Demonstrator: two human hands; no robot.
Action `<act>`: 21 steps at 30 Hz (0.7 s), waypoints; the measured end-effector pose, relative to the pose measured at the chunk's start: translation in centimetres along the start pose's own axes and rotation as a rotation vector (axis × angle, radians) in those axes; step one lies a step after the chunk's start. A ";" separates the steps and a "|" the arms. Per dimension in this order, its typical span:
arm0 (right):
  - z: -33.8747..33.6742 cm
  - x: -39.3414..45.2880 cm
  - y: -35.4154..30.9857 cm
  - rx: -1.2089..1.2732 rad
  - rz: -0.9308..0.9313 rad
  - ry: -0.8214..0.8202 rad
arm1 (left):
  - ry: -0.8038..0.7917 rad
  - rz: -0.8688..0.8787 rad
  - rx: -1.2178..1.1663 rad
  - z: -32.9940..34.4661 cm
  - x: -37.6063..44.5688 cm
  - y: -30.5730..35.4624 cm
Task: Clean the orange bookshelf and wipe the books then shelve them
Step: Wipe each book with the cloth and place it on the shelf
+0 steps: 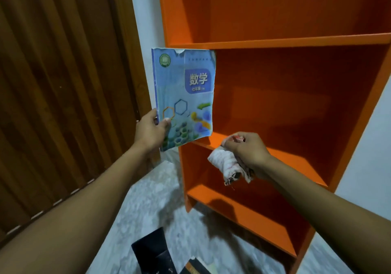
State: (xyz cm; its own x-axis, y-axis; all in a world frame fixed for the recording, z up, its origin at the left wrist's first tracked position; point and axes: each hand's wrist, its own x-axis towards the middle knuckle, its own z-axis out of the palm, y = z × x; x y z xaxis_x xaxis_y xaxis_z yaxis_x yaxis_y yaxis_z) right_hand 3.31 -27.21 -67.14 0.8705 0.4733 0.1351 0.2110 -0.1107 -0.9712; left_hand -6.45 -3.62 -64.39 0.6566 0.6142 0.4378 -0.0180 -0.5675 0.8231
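The orange bookshelf point(296, 41) fills the right half of the view, and no books stand on the shelves I can see. My left hand point(151, 130) holds a blue textbook point(186, 96) upright by its lower left corner, in front of the shelf's left edge. The cover is worn and torn at the top. My right hand point(247, 153) is shut on a crumpled white and pink cloth point(226, 164), just right of the book's lower edge and in front of a middle shelf.
A brown wooden door point(59, 93) stands on the left. Dark books point(163, 254) lie on the grey marbled floor point(152, 199) below my arms. A white wall point(368, 146) runs behind the shelf on the right.
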 end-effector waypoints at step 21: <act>-0.5 7.7 3.1 0.197 -0.005 0.128 | -0.048 -0.214 0.286 13.4 8.1 -6.2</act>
State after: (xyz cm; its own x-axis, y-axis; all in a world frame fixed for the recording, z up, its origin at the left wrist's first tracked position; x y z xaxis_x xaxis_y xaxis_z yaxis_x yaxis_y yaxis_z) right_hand 10.87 -24.34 -68.97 0.9214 0.3577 0.1521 0.1360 0.0699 -0.9882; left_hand 9.14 -2.45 -70.81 0.6578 0.7127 0.2437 0.3310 -0.5641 0.7565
